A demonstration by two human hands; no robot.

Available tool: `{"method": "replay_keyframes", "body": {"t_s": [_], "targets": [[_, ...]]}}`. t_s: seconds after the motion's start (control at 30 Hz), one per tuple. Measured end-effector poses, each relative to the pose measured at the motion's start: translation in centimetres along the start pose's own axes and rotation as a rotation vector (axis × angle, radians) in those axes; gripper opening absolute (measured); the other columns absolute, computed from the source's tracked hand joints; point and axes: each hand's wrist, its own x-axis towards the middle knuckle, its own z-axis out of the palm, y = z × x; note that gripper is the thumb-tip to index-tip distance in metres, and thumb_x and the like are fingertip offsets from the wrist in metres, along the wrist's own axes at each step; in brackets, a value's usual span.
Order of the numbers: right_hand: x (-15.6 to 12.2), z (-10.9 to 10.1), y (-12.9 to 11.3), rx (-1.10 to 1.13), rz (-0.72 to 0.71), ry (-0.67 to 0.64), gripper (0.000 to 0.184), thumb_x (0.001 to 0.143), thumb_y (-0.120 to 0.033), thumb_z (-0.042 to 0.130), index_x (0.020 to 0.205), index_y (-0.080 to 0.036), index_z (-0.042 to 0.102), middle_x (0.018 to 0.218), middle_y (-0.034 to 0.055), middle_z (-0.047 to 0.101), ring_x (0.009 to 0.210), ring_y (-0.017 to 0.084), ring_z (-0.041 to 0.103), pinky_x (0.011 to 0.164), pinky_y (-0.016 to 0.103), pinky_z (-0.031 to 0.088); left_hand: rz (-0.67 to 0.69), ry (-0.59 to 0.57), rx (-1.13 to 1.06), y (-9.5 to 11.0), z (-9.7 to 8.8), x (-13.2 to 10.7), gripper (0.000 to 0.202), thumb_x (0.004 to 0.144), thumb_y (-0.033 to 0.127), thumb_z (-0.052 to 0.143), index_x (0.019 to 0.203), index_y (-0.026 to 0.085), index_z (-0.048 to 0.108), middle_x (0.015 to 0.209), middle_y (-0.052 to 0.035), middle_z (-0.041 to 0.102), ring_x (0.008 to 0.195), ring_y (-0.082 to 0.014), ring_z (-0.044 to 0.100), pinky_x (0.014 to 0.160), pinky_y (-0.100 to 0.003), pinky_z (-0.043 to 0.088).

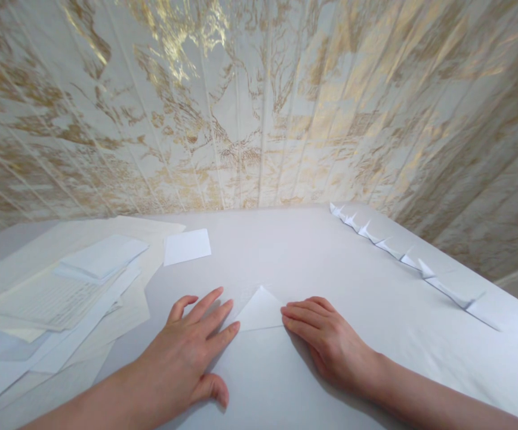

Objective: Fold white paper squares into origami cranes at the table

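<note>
Fingers (224, 337) apart, my left hand (191, 346) meets the folded paper (260, 310); my right hand (330, 334), fingers together, touches its right corner, grip unclear.

Lines of writing (73, 298) on a paper sheet (53, 306) are too faint to read.

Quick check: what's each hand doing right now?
Left hand: open, fingers spread, one fingertip at the left corner of the white paper triangle.
Right hand: fingers together at its right corner; grip can't be told.
</note>
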Motion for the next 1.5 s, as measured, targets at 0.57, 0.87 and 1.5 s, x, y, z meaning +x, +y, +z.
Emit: {"method": "replay_keyframes", "body": {"t_s": [0.57,0.87,1.5], "targets": [[0.3,0.1,0.3,0.158,0.36,0.028,0.044,0.074,-0.024,0.064,0.115,-0.014,0.051,0.106,0.013,0.06,0.098,0.025,0.053,0.085,0.043,0.044,-0.224,0.169,-0.183,0.1,0.3,0.5,0.034,0.072,0.036,0.061,0.103,0.023,0.056,0.106,-0.0054,0.059,0.103,-0.0246,0.047,0.086,-0.04,0.035],[2.9,1.6,1.1,0.297,0.258,0.125,0.033,0.07,-0.002,0.051,0.098,-0.017,0.057,0.079,0.0045,0.061,0.078,0.018,0.054,0.076,0.036,0.041,-0.217,0.271,-0.37,0.5,1.1,3.5,0.011,0.072,0.01,0.05,0.072,0.02,0.055,0.103,-0.0042,0.058,0.105,-0.0229,0.046,0.088,-0.04,0.036],[6.8,4.0,3.0,0.869,0.538,0.453,0.019,0.071,-0.031,0.062,0.066,-0.017,0.051,0.061,-0.0017,0.051,0.058,0.011,0.046,0.055,0.024,0.038,-0.528,0.472,-1.206,-0.4,1.5,7.1,0.023,0.071,0.017,0.054,0.094,0.018,0.05,0.074,0.001,0.063,0.065,-0.013,0.055,0.061,-0.023,0.041]]}}
